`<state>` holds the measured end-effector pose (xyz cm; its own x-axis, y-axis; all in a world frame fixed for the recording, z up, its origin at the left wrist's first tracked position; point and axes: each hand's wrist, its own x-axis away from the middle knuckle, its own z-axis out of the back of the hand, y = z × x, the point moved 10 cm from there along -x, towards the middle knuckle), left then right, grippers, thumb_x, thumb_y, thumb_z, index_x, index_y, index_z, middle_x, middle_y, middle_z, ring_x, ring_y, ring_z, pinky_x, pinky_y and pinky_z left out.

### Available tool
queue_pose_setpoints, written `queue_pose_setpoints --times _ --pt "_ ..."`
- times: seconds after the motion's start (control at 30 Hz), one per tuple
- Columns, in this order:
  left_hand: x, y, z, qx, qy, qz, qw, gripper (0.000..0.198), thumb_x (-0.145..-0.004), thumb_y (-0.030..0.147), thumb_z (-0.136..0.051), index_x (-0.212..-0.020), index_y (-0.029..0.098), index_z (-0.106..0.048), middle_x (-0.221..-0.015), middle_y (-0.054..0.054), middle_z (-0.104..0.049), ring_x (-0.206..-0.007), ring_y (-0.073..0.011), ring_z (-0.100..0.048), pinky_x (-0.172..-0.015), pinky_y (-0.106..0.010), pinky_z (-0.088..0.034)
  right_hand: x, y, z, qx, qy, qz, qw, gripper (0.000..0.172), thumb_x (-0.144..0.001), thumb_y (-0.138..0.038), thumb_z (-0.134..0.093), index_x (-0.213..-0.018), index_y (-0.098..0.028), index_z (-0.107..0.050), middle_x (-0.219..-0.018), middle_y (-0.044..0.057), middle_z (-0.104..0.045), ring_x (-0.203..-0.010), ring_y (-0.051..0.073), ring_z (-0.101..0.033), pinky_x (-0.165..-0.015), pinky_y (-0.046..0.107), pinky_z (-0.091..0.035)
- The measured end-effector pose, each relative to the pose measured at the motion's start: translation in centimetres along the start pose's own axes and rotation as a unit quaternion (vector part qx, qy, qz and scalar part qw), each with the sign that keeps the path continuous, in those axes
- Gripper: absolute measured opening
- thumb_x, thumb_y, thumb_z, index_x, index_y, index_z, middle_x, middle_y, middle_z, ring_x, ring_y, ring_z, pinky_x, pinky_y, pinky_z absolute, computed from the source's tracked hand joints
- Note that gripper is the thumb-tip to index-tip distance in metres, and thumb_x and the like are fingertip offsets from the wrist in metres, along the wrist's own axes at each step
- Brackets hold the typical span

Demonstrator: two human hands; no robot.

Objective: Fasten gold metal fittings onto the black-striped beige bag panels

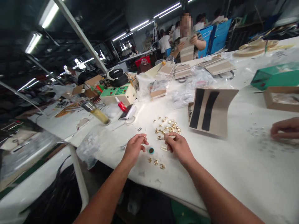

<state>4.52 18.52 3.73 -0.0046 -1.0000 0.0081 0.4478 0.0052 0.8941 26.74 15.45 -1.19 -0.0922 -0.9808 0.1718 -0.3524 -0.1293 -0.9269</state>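
My left hand (134,148) is closed in a pinch, with a small shiny metal piece (145,138) at its fingertips. In my right hand (177,145) the fingers are closed around a thin pointed tool (160,139), its tip directed left; its exact kind is unclear. Between the hands, on the white table, stands a small round teal-rimmed pot (151,151) with dark contents. Nearer to me lie several gold metal fittings (155,162) in a row. A gold rectangular loop (164,148) is beside my right fingers. Beyond them is a loose pile of gold fittings (172,127).
A beige panel with two black strips (211,112) stands right of the pile. Another person's hand (286,129) is over small scattered pieces at the right. A bottle (98,113), a red-and-white tube (120,104) and a green-topped machine (120,93) are at the left back.
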Motion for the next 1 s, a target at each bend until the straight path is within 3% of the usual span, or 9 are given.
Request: queue_pose_setpoints --times 0.07,0.17,0.3,0.5,0.7,0.87,1.0 --pt "1.9 -2.1 1.4 0.147 0.021 0.068 0.987 0.029 -0.087 0.038 -0.061 -0.106 0.016 -0.063 -0.089 -0.004 -0.065 -0.073 -0.0169 -0.068 -0.049 -0.023 -0.045 0.5 1.1 -1.7 0.053 -0.055 -0.014 0.997 0.035 -0.078 -0.046 -0.082 -0.096 -0.018 -0.073 -0.069 0.001 -0.069 -0.051 0.014 -0.056 -0.048 0.025 -0.038" --pt "4.7 -4.9 1.7 0.329 0.043 0.162 0.929 0.036 -0.073 0.030 -0.078 -0.103 0.016 -0.064 -0.086 -0.001 -0.063 -0.067 -0.0133 -0.066 -0.044 -0.019 -0.039 1.2 2.3 -3.4 0.161 -0.111 0.004 0.981 0.034 -0.083 -0.048 -0.076 -0.100 -0.020 -0.072 -0.069 -0.002 -0.066 -0.053 0.013 -0.055 -0.053 0.026 -0.042" --pt "6.7 -6.1 1.0 0.395 0.038 0.199 0.896 0.034 -0.073 0.026 -0.080 -0.102 0.017 -0.065 -0.083 0.000 -0.063 -0.064 -0.0119 -0.065 -0.042 -0.017 -0.038 1.7 2.4 -3.9 0.261 -0.109 0.054 0.958 0.033 -0.086 -0.051 -0.071 -0.099 -0.020 -0.074 -0.069 -0.001 -0.067 -0.055 0.015 -0.053 -0.055 0.029 -0.042" --pt "7.3 -6.6 -0.3 0.480 0.018 0.239 0.844 0.022 -0.079 0.024 -0.075 -0.099 0.015 -0.069 -0.083 -0.002 -0.067 -0.068 -0.0121 -0.066 -0.044 -0.018 -0.042 1.8 2.3 -4.0 0.341 -0.097 0.095 0.930 0.024 -0.089 -0.046 -0.070 -0.096 -0.023 -0.076 -0.069 0.000 -0.070 -0.058 0.018 -0.058 -0.060 0.031 -0.044" --pt "7.4 -7.0 0.3 0.464 0.035 0.218 0.858 0.032 -0.076 0.030 -0.088 -0.098 0.014 -0.072 -0.086 -0.002 -0.069 -0.068 -0.0103 -0.066 -0.048 -0.017 -0.048 1.8 2.9 -3.9 0.354 -0.097 0.092 0.926 0.025 -0.091 -0.045 -0.068 -0.100 -0.023 -0.076 -0.075 0.001 -0.073 -0.060 0.017 -0.060 -0.061 0.031 -0.046" --pt "7.6 -7.6 0.2 0.447 0.050 0.223 0.865 0.036 -0.070 0.020 -0.093 -0.099 0.013 -0.073 -0.092 -0.005 -0.073 -0.078 -0.0141 -0.072 -0.064 -0.022 -0.062 1.8 2.7 -3.8 0.360 -0.091 0.100 0.923 0.026 -0.090 -0.047 -0.069 -0.098 -0.023 -0.077 -0.073 0.000 -0.073 -0.059 0.017 -0.061 -0.060 0.030 -0.046" --pt "7.5 -7.7 0.2 0.432 0.058 0.214 0.874 0.042 -0.065 0.013 -0.094 -0.101 0.013 -0.072 -0.094 -0.005 -0.075 -0.082 -0.0155 -0.075 -0.066 -0.021 -0.062 1.8 2.3 -3.6 0.344 -0.074 0.110 0.929 0.024 -0.089 -0.044 -0.071 -0.098 -0.023 -0.077 -0.074 0.001 -0.073 -0.060 0.019 -0.062 -0.060 0.031 -0.046"
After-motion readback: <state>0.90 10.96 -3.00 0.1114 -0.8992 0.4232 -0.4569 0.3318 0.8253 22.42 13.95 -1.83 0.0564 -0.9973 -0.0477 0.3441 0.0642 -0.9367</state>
